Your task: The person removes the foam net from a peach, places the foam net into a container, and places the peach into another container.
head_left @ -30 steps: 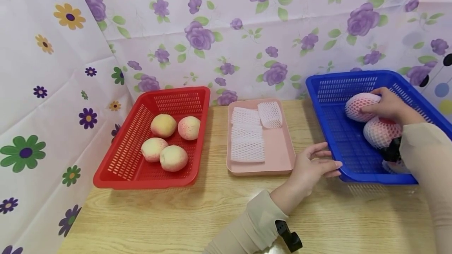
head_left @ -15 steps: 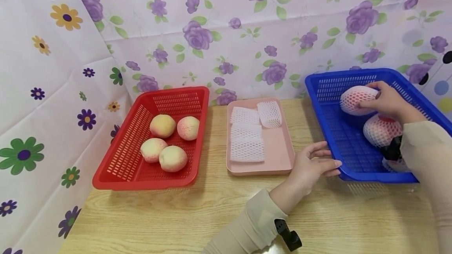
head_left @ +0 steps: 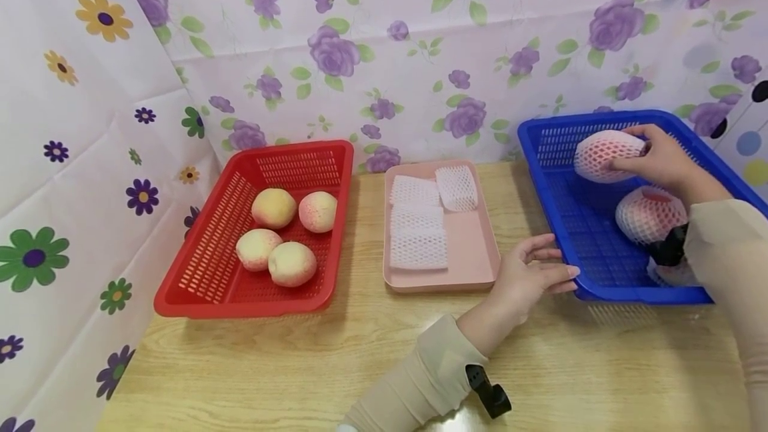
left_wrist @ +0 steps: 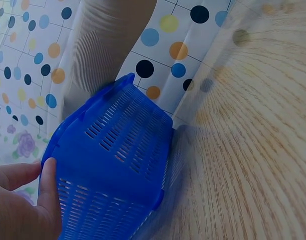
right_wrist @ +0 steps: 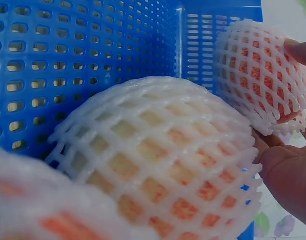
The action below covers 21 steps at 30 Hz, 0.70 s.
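Observation:
In the head view my right hand holds a peach in a white foam net, raised above the floor of the blue basket. Below it lies another netted peach, and one more is partly covered by the wrist camera. The right wrist view shows the held peach at the upper right, with thumb and fingers around it. My left hand touches the basket's near left rim, its fingers fairly straight; in the left wrist view a thumb and finger meet the blue rim.
A red basket at the left holds several bare peaches. Between the baskets lies a pink tray with several white foam nets. Flowered cloth hangs behind the wooden table.
My right hand has lifted the netted peach up and slightly left, away from the peach below it. The left hand has stayed at the basket rim. The head view has shifted slightly.

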Each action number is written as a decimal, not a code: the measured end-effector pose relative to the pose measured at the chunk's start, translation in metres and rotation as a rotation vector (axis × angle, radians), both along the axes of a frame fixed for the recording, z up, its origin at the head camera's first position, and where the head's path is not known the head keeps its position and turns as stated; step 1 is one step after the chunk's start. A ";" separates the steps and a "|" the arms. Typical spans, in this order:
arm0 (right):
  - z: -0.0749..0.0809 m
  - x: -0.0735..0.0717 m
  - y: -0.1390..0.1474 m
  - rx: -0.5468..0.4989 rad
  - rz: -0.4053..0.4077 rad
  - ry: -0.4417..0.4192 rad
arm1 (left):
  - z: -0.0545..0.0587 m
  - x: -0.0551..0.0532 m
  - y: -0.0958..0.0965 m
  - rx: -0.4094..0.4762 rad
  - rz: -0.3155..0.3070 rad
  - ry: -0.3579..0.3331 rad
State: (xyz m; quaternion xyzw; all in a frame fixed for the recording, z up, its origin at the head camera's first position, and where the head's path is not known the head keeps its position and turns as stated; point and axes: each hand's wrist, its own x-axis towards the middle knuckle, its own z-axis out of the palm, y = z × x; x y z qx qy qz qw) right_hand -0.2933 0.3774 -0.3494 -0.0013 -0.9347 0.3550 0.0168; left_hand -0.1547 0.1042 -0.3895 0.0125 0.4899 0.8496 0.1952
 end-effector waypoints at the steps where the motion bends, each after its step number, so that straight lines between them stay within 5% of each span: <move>1: 0.001 0.001 0.000 0.006 -0.004 0.002 | 0.000 0.000 0.000 0.000 0.001 -0.001; 21: 0.030 0.018 -0.014 -0.120 -0.016 0.036 | 0.002 0.000 0.000 -0.019 -0.006 -0.006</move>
